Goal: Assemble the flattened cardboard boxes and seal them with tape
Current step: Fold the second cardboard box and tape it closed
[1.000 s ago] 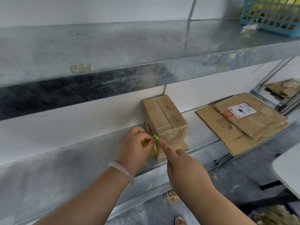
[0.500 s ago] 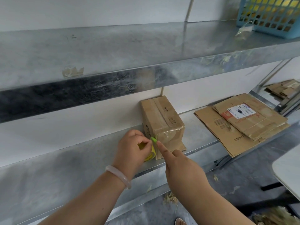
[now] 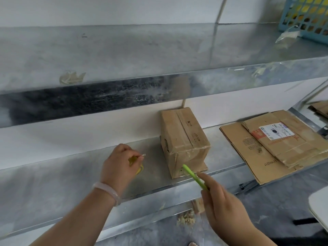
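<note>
On the lower metal shelf stands the assembled cardboard box, between the two hands and a little beyond them. Its far end is close to the white wall, but I cannot tell whether they touch. The long axis runs from the shelf's front edge back toward the wall, and the taped seam runs lengthwise along the top. The short near end faces the camera, glossy with tape, and what lies at its foot is blurred.

The left hand is to the left of the box and apart from it. Its fingers are curled around a small yellow object that the hand mostly hides, so I cannot tell what it is. A pale bracelet sits on that wrist.

The right hand is seen from the back and grips a slim green strip. The strip's lower end is buried in the hand, and its tip points up and left at the box's near bottom corner. Whether it touches is unclear.

Flattened boxes lie stacked to the right, the top one carrying a white label too small to read. A blue basket on the upper shelf is cut off by the frame's corner, and so is more cardboard at the right edge.
</note>
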Available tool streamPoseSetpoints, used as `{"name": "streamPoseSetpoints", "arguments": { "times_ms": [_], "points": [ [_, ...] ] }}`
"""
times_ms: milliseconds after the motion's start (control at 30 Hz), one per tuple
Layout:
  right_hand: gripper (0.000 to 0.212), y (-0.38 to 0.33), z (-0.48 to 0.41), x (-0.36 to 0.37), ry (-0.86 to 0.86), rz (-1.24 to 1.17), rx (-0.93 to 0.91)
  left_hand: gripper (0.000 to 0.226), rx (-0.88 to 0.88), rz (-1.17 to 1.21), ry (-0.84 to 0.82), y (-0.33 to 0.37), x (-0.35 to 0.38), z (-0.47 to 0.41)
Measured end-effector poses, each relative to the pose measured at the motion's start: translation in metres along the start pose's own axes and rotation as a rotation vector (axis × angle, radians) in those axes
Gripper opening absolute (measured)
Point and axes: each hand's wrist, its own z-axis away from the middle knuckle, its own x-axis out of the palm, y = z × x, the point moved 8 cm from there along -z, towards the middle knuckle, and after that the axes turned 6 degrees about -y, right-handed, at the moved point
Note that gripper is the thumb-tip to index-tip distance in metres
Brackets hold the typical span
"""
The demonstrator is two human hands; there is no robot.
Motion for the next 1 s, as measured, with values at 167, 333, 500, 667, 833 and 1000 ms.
{"name": "streamPoseSetpoints", "arguments": {
  "times_ms": [167,333,500,667,833,1000],
  "points": [
    [0.025,0.073,0.001,-0.031,0.321,-0.242,0.168,0.014,0.067,-0.330,0.036,-0.002,0.012,-0.005],
    [0.031,0.163,-0.046,0.013,-0.027,-0.209,0.567,0.009,0.074,-0.478,0.116,-0.007,0.030,0.001],
    [0.037,0.196,-0.090,0.046,-0.279,0.070,0.548,0.016,0.081,-0.484,0.106,-0.015,0.058,0.022],
    [0.054,0.196,-0.091,0.058,-0.336,0.094,0.465,0.032,-0.003,-0.357,0.111,-0.013,0.064,0.042],
    [0.056,0.119,-0.087,0.008,0.097,-0.727,0.221,0.053,-0.099,0.468,0.278,0.054,0.047,0.028],
    [0.063,0.046,-0.097,0.020,-0.111,-1.222,0.165,0.036,-0.172,1.251,0.125,0.125,0.075,0.006]
  ]
}}
